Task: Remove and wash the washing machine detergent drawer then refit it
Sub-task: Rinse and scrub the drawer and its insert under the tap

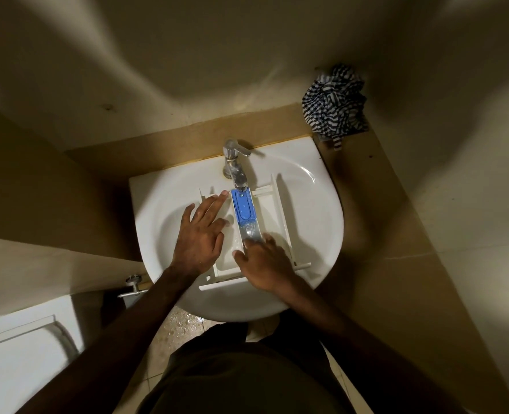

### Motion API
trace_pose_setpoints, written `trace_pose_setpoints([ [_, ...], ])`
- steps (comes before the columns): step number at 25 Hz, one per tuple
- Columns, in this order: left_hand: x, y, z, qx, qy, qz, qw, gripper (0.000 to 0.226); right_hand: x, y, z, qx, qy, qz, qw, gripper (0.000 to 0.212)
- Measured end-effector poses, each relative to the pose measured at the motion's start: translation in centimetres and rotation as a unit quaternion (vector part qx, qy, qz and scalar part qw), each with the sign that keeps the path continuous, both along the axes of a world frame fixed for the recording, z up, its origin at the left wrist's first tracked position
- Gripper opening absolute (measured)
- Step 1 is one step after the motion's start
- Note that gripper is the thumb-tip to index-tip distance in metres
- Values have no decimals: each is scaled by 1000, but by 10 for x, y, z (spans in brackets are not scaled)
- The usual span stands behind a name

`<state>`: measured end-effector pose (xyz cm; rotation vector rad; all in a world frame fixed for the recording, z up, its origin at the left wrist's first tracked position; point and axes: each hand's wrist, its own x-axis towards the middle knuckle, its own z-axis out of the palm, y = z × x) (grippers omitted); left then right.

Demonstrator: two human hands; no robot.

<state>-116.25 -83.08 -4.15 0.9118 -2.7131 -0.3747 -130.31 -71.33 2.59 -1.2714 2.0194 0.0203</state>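
Detergent drawer lies in the white sink, directly below the tap, its front panel toward the person and its back end under the spout. The blue insert in the middle compartment sits just below the tap's spout, and water appears to run down that channel, though the stream itself is hard to make out.

The left hand rests flat on the compartment to the left of the tap's line, its fingers straight and spread, gripping nothing. The right hand lies over the drawer's near end, farther from the tap, fingertips at the wet middle channel; the fingers look loosely extended, pressing or rubbing, not clasping.

Judged from this, 1 step is done: the drawer is out of the machine. Washing looks to be in hand, with the middle channel getting the water; whether the 2 outer compartments are already rinsed cannot be told. Refitting is still left. A striped cloth lies on the ledge to the right of the tap, well apart.
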Motion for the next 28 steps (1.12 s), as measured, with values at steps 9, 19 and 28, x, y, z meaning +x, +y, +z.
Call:
trace_pose_setpoints([
  [9,0,0,2,-1,-2,2,1000,33,10,15,-7,32,11,17,999,68],
  [19,4,-2,3,-2,-5,-1,1000,36,19,10,-6,4,21,-10,1000,63],
  [28,5,1,10,26,10,0,1000,45,26,1,-6,-22,25,-12,999,65],
])
